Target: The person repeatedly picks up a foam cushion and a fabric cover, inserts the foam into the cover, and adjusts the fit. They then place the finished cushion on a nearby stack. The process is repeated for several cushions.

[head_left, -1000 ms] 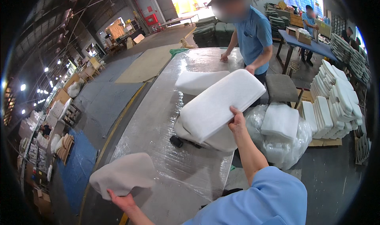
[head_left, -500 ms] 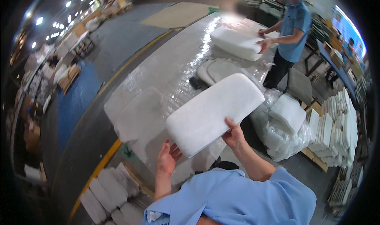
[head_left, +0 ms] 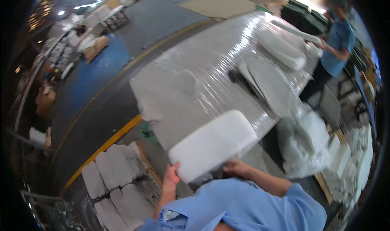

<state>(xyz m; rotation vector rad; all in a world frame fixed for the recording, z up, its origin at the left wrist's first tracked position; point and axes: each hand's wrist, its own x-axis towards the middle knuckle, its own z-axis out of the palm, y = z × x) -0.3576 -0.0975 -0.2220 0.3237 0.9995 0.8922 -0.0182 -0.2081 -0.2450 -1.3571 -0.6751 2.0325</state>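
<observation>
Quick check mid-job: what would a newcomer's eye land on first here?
The bright white cushion in the lower centre, its lower-left corner in the person's left hand. Next, the glare on the film-covered tabletop beyond it. Then pale pads stacked at lower left and the co-worker in blue at upper right.

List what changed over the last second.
The left hand let go of the grey cloth, now lying on the table, and took hold of the white cushion. The cushion moved from over the grey pile to the table's near edge; the right hand is beside it, grip unclear. Pile stayed put.
</observation>
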